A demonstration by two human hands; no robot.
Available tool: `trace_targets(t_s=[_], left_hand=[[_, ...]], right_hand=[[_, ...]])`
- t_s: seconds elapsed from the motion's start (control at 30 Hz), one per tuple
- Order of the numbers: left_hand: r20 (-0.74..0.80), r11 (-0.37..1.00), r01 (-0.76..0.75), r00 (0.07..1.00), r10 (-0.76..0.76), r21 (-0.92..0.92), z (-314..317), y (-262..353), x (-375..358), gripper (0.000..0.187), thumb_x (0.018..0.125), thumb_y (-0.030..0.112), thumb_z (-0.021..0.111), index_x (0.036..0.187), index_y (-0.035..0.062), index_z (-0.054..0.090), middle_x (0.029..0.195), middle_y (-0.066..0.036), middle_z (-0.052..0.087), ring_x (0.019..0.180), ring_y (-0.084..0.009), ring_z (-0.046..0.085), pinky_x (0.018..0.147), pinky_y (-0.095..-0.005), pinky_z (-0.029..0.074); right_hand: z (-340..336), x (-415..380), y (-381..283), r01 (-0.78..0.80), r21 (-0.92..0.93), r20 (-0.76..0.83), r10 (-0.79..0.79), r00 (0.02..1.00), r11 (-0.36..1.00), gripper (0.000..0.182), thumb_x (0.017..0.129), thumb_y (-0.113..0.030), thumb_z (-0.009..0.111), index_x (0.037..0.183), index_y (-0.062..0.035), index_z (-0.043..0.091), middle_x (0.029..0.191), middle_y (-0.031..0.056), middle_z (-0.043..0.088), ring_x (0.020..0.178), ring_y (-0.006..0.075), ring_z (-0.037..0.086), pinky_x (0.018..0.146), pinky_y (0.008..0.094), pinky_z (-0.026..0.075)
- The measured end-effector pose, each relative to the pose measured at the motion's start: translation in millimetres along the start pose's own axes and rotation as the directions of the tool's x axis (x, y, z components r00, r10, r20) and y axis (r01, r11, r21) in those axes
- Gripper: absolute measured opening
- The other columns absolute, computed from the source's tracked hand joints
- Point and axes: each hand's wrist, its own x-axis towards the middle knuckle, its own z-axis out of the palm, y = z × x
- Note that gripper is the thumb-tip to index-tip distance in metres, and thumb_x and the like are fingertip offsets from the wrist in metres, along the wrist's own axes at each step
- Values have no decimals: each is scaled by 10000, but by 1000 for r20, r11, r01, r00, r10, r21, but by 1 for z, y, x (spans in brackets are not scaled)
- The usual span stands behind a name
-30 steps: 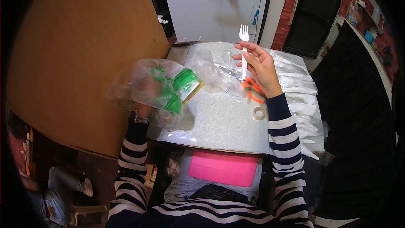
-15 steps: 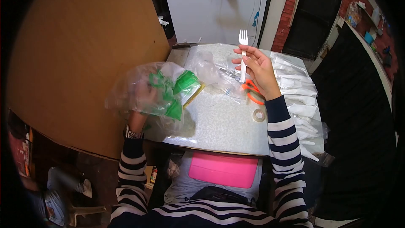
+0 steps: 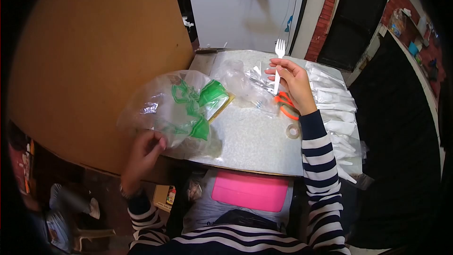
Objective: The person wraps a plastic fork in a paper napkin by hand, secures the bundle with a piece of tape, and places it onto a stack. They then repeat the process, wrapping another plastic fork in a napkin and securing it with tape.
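My right hand (image 3: 295,82) pinches a white plastic fork (image 3: 280,49) upright above the table, tines up. At the table's front left, my left hand (image 3: 144,153) has its fingers and thumb curled together beside the lower edge of a clear plastic bag with green print (image 3: 163,101). Whether anything sits in those fingers I cannot make out. Below the right hand lie orange-handled scissors (image 3: 289,108) and a roll of clear tape (image 3: 293,131). More clear plastic (image 3: 233,75) and loose white cutlery (image 3: 257,71) lie behind them.
Several wrapped white packets (image 3: 335,111) line the table's right side. A tall brown board (image 3: 94,66) borders the left, and a white freezer (image 3: 240,14) stands behind. A pink item (image 3: 250,191) rests on my lap. Part of another person (image 3: 59,226) shows at lower left.
My left hand has come out of the clear bag, down and toward me, and the bag has settled. The right hand still holds the fork. The view has shifted slightly.
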Motion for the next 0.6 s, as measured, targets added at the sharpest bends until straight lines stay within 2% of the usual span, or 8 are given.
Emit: trace_targets(t_s=[0.07,0.17,0.23,0.3,0.37,0.43,0.5,0.6], left_hand=[[167,982,-36,986,5,187,-27,26,-19,99,841,-38,548,913,30,544,874,-28,545,840,-111,541,700,-253,451],[253,931,-323,927,276,172,-34,83,-41,90,850,1,527,790,59,562,855,-41,538,824,-163,522,768,-283,413],[477,899,-431,777,412,-74,-10,114,-25,134,797,-32,503,754,63,587,851,-79,548,815,-221,531,742,-312,412],[675,851,-507,579,456,-140,18,126,10,168,793,-36,477,802,53,618,846,-74,551,806,-228,527,728,-319,408],[667,787,-598,527,527,-150,54,121,44,183,821,-16,459,809,40,633,837,-59,549,798,-187,521,724,-293,402],[631,925,-368,697,342,-94,86,107,75,188,839,7,451,764,24,622,844,-46,550,781,-143,502,720,-267,394],[640,935,-270,682,354,-230,109,83,103,150,811,25,476,742,12,609,810,-39,544,788,-109,488,710,-242,384],[704,921,-5,644,300,-389,118,43,133,105,807,48,523,799,13,621,752,-17,579,694,-72,495,662,-224,390]], right_hand=[[1,0,-2,-6,-15,-7,5,1000,1000,246,947,-75,501,1132,70,573,1092,149,614,972,236,660,817,313,552],[-2,5,1,-18,3,22,18,1000,1000,240,944,-86,508,1119,63,576,1050,127,617,970,236,662,804,309,550],[0,6,0,-19,35,70,16,997,999,264,949,-131,514,1129,55,571,1054,118,607,984,246,658,804,312,547],[10,3,-4,-12,75,131,2,991,997,322,961,-210,518,1154,45,559,1089,117,586,1015,267,647,813,325,542],[23,-5,-17,-39,198,193,0,981,979,420,963,-306,514,1204,38,525,1144,118,546,1058,292,626,835,335,529],[25,-18,-29,-112,250,260,45,965,962,517,958,-394,507,1251,31,487,1183,114,505,1094,313,606,853,345,517],[21,-32,-36,-228,220,339,145,930,948,610,948,-474,496,1296,24,447,1206,105,461,1123,330,587,868,353,505],[3,-54,-49,-210,-30,448,201,871,977,562,904,-310,618,1322,14,429,1182,85,437,1099,254,602,815,287,485]])
